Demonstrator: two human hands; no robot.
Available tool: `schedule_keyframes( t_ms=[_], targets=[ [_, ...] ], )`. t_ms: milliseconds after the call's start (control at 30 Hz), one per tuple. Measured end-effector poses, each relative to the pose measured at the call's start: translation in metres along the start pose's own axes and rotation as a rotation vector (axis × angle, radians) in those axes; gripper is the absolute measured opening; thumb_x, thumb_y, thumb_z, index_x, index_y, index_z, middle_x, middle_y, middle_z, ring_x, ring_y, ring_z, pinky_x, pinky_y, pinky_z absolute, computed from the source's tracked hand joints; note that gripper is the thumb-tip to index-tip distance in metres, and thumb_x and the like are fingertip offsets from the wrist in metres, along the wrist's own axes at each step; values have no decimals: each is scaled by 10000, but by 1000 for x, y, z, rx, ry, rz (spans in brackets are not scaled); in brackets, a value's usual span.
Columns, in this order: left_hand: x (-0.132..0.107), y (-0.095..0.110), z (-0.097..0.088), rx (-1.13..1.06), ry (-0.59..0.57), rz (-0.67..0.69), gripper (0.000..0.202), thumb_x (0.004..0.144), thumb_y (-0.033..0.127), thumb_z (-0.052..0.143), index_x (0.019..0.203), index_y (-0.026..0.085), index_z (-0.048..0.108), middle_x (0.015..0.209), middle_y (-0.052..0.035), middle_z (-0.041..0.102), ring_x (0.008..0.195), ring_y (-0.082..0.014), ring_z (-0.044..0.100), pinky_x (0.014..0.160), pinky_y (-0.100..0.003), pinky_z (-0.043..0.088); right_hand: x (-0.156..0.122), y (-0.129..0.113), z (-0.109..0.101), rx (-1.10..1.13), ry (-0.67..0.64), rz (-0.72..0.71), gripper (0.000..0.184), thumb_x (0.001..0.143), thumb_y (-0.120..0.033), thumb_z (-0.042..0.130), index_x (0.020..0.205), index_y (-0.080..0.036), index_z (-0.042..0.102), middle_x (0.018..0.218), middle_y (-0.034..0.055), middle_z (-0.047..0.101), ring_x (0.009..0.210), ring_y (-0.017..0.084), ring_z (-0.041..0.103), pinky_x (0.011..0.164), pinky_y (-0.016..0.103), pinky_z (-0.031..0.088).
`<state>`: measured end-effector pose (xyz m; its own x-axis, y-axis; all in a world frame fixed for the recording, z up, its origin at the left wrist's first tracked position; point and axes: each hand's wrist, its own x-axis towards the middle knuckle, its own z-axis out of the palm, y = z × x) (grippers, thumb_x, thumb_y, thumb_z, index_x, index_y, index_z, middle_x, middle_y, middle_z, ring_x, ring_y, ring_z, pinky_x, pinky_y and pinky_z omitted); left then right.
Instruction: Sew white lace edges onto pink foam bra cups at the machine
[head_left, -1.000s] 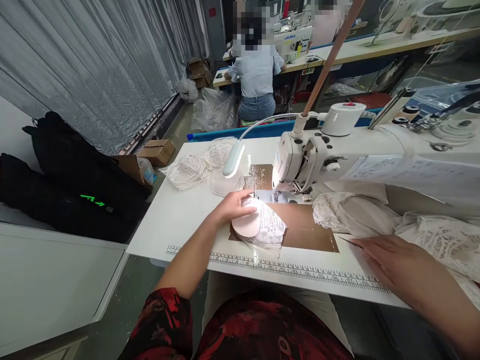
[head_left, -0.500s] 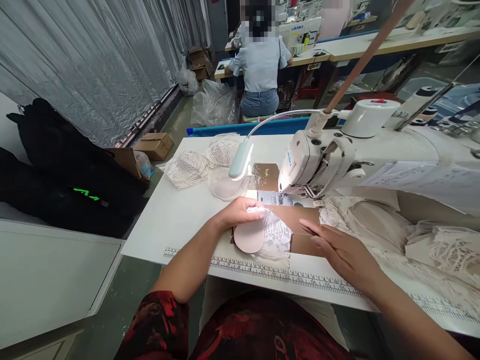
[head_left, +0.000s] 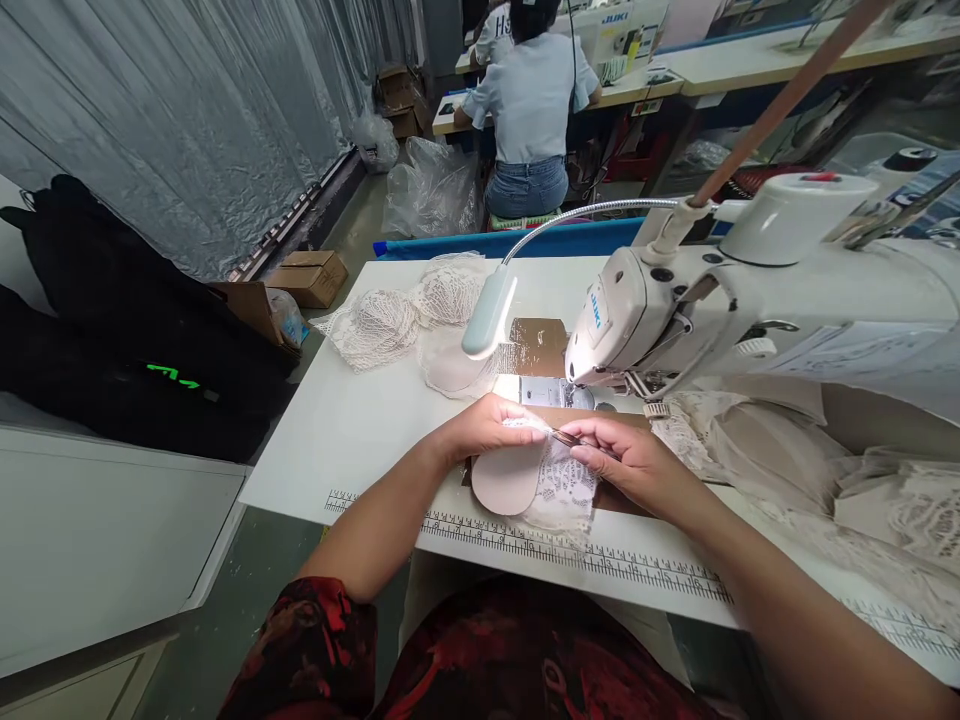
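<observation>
White tabletop (head_left: 322,430): two hands (head_left: 486,428), one lace-trimmed cup (head_left: 511,476), one tool (head_left: 566,438).

Padded cup (head_left: 506,480) just nearside of left grip (head_left: 484,428); small tool (head_left: 564,437) in right grip (head_left: 630,462). Sewing machine (head_left: 619,320) behind right grip, lace pieces (head_left: 757,460) rightward. On surface (head_left: 307,450), lace cups (head_left: 386,325) behind, left of left grip.

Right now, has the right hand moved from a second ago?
Yes, to the left: the right hand reaches over the brown panel to the lace; earlier, it was beyond the panel's right edge.
</observation>
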<state>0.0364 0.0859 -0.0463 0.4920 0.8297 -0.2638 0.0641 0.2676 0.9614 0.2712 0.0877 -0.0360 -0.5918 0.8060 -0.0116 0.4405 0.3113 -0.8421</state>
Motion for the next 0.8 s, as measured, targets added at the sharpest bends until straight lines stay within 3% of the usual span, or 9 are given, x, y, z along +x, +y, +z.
schedule_keyframes(
  t_ms=[133,267,333,400,533,600,667,733,800],
  targets=[
    [1,-1,2,9,-23,0,344,727,395,747,957,140,737,907,-76,719,823,-179,640,733,-274,482,5,3,5,0,42,-18,297,875,-433,513,989,-208,671,980,60,698,912,221,636,767,340,502],
    [1,1,4,6,-1,-21,329,728,403,743,932,145,734,883,-65,712,787,-167,632,699,-264,476,4,12,5,76,122,92,328,879,-480,486,1022,-214,613,927,42,689,811,192,634,686,305,488],
    [1,2,5,34,28,-29,320,742,415,724,894,133,723,823,-58,696,731,-153,616,647,-250,462,2,14,1,-8,120,121,341,845,-512,526,1001,-215,590,822,19,672,703,175,610,608,285,457],
    [2,3,6,90,73,-14,312,766,420,695,873,127,707,798,-52,678,707,-143,602,616,-236,447,-1,14,-5,-185,90,93,299,837,-511,534,842,-217,586,683,-8,614,607,155,554,552,271,402],
    [11,4,3,270,134,35,289,793,407,651,868,131,688,863,-53,667,759,-149,602,629,-226,447,-5,13,-17,-429,26,-34,391,916,-414,389,591,-216,481,571,-11,508,558,141,468,529,270,333],
    [18,5,-1,371,137,38,289,792,405,643,875,131,687,891,-57,669,791,-159,606,645,-226,448,-6,15,-21,-449,-12,-111,320,904,-326,388,648,-218,548,638,4,551,630,156,505,568,273,356],
    [28,7,-6,442,103,28,295,781,401,648,885,128,688,901,-62,675,805,-165,612,656,-226,450,-6,19,-21,-450,-37,-180,245,856,-215,406,863,-235,650,795,22,618,736,167,550,609,271,378],
    [39,9,-10,475,40,17,300,771,392,655,898,121,685,902,-65,680,806,-168,618,665,-225,454,-6,23,-18,-519,-45,-204,391,801,-139,421,1100,-261,641,932,33,633,760,163,560,593,263,364],
    [49,11,-12,511,0,12,303,772,380,649,919,117,681,895,-62,684,799,-167,623,663,-222,457,-5,28,-14,-650,-44,-196,455,780,-119,433,1169,-259,623,949,41,624,711,157,540,548,262,318]
  ],
)
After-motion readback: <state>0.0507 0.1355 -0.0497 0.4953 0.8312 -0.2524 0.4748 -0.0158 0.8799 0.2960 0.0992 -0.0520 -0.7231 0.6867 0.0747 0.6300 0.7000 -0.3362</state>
